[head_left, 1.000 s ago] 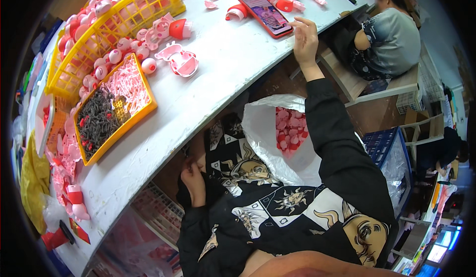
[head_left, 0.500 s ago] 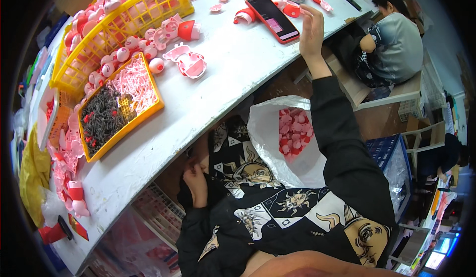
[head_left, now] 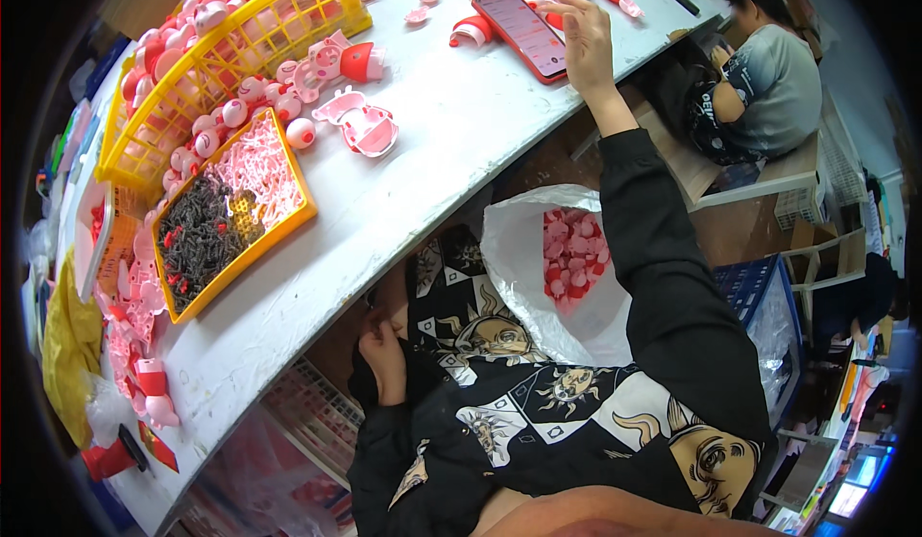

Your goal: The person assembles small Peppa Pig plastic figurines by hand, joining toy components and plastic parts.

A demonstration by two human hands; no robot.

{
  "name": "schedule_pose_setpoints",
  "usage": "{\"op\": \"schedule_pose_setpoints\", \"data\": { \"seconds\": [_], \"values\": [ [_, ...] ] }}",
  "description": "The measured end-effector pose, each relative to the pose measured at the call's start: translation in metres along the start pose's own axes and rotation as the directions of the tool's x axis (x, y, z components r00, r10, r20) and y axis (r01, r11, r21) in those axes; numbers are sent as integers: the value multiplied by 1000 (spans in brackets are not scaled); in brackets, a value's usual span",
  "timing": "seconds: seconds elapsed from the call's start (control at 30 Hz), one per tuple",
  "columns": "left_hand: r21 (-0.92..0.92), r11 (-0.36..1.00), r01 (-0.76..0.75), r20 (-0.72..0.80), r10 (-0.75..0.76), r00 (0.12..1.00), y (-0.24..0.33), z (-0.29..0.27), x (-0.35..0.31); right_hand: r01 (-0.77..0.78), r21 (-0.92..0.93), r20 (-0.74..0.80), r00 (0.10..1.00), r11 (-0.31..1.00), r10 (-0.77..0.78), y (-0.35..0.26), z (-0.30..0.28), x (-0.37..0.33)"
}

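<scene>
A phone in a red case (head_left: 523, 36) lies on the white worktable with its screen lit. Over its right edge reaches my right hand (head_left: 588, 52), fingers apart and somewhat bent, holding nothing. Its fingertips are at the upper part of the screen; whether they touch the glass I cannot tell. A red and pink toy part (head_left: 472, 30) lies against the phone's left side. Down at my lap, below the table edge, is my left hand (head_left: 384, 362), its fingers curled together. Whatever may be inside those fingers is hidden.
A yellow basket (head_left: 235, 42) heaped with pink toy parts stands at the left. Near it are a yellow tray (head_left: 305, 212) of small black and pink pieces and an opened pink shell (head_left: 370, 132). A white sack (head_left: 523, 234) of pink parts is beside my legs. A co-worker (head_left: 778, 85) sits at right.
The phone screen has gone from mostly dark to a bright page. My right hand has shifted slightly left, its fingers bending over the screen. The co-worker's hand has come up. My left hand stays put.
</scene>
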State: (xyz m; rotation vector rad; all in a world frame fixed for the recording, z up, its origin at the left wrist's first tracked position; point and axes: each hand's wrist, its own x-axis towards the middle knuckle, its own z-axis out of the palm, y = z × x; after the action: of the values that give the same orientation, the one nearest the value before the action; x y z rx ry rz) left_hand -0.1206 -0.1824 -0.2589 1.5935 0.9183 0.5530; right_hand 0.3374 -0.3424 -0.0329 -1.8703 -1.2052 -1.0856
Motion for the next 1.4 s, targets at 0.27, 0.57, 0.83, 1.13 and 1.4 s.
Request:
{"op": "schedule_pose_setpoints", "data": {
  "seconds": [0.27, 0.57, 0.83, 1.13, 1.4],
  "values": [
    [10, 999, 38, 2, -38, 999, 7, 1, -1, -80, -54, -80, 994, 995, 76, 7, 4, -10],
    [18, 1000, 16, 1, -16, 1000, 12, 3, -2, -58, -99, -64, 997, 993, 52, 5, 3, -10],
    [17, 1000, 3, -6, -3, 1000, 5, 2, 0, -87, -54, -75, 994, 995, 82, 5, 4, -10],
    [6, 1000, 16, 1, -16, 1000, 4, 2, -1, 19, -91, 176, 984, 996, -3, 7, 12, -9],
    [21, 999, 28, 5, -28, 1000, 2, 1, -1, 52, -107, 146, 989, 993, -36, 8, 10, -6]
  ]
}}
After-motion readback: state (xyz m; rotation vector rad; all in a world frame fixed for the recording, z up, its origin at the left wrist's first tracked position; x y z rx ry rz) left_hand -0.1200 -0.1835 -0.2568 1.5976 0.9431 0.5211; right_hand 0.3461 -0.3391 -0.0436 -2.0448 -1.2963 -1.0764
